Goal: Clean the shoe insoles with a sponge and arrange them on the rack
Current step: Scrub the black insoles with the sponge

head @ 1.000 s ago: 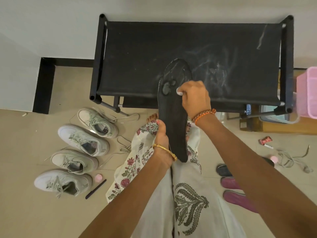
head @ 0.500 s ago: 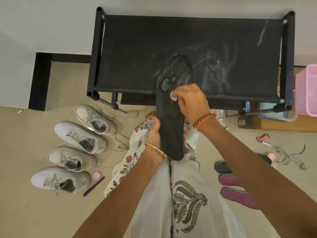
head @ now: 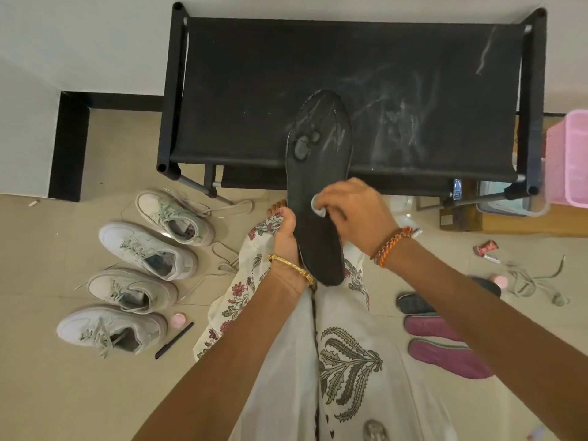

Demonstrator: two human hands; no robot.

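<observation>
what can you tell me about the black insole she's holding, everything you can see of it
The black insole is long, dark and matte, rounded at the toe, with grey wet-looking blotches and pale streaks near the forefoot. It is held in the air, toe end out over the black rack, heel toward the person. The left hand grips its left edge near the heel. The right hand presses a small pale sponge against its middle.

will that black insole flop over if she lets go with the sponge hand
Probably only a little. The black insole stands straight though the left hand grips only its lower part, so it looks fairly stiff. It seems thin and light. Its wet patches may make it slippery under the sponge in the right hand.
</observation>
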